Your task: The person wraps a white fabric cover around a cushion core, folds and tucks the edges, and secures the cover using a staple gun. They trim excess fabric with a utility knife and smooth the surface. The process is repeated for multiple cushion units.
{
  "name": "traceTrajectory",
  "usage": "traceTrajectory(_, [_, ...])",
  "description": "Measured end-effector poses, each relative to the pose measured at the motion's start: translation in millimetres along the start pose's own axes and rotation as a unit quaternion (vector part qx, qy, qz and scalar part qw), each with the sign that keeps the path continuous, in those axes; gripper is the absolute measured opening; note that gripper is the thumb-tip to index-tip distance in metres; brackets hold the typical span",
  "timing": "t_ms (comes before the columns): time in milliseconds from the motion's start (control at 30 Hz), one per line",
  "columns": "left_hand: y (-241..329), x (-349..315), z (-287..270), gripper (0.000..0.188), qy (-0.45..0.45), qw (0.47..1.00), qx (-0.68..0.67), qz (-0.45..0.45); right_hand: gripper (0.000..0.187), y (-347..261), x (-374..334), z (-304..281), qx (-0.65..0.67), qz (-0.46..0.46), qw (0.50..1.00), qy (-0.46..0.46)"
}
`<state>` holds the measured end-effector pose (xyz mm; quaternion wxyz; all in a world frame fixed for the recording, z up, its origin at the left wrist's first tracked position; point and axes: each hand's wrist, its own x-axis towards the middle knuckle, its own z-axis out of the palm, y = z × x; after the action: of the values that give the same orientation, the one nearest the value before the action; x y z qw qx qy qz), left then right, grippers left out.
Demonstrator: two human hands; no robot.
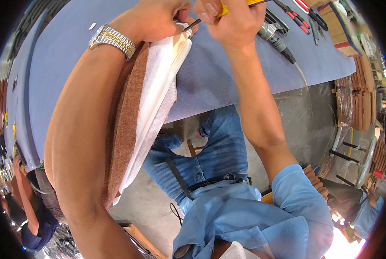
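At the blue table (pixel 212 88), a brown-and-white fabric piece (pixel 131 116) overhung the near edge. The left hand (pixel 158 20) held its upper end in bent fingers; the right hand (pixel 237 26), fingers closed, gripped a yellow-handled tool (pixel 224 11).

1. The top edge crops the left hand (pixel 160 19), and its curled fingers are partly hidden.
2. The right hand (pixel 236 23) covers much of the yellow handle of a thin, dark-shafted tool (pixel 193 25); how its tip meets the cloth cannot be told.
3. The left forearm (pixel 83 129) hides part of the brown woven fabric piece with white lining (pixel 130 116).
4. Red-and-black-handled metal pliers (pixel 292 15) run past the top edge.
5. A small white object (pixel 93 26) is too tiny to identify.
6. The navy-shirted person (pixel 39 235) is cut off by the dark left rim.
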<state>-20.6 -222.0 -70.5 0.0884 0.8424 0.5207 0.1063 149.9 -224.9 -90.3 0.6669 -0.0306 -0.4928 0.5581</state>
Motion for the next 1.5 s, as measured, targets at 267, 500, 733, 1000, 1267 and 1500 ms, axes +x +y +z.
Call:
traceTrajectory(267, [-20.6,0.9,12.3,0.029,0.123,0.982,-0.03,0.142,0.02,13.0,8.3,16.5,-0.254,-0.253,0.932,-0.049])
traceTrajectory(500, [3.5,-4.1,0.9,0.029,0.046,0.996,0.055,0.052,0.017,12.2,16.9,9.5,-0.261,-0.232,0.936,-0.041])
traceTrajectory(733, [25.4,-8.9,-15.6,0.033,-0.051,0.996,0.066,-0.04,0.014,8.5,21.7,1.5,0.041,-0.038,0.998,-0.03])
traceTrajectory(1000, [-17.6,-6.6,14.2,0.026,0.041,0.995,0.017,0.086,0.017,13.6,15.0,6.3,-0.227,-0.187,0.954,-0.049])
traceTrajectory(1267, [-20.4,-6.7,16.0,0.027,0.078,0.994,0.019,0.072,0.018,9.8,20.2,7.8,-0.252,-0.229,0.939,-0.054])
traceTrajectory(1500, [-22.4,-2.4,17.4,0.026,0.076,0.993,0.035,0.084,0.015,24.2,31.0,13.9,-0.225,-0.256,0.935,-0.101])
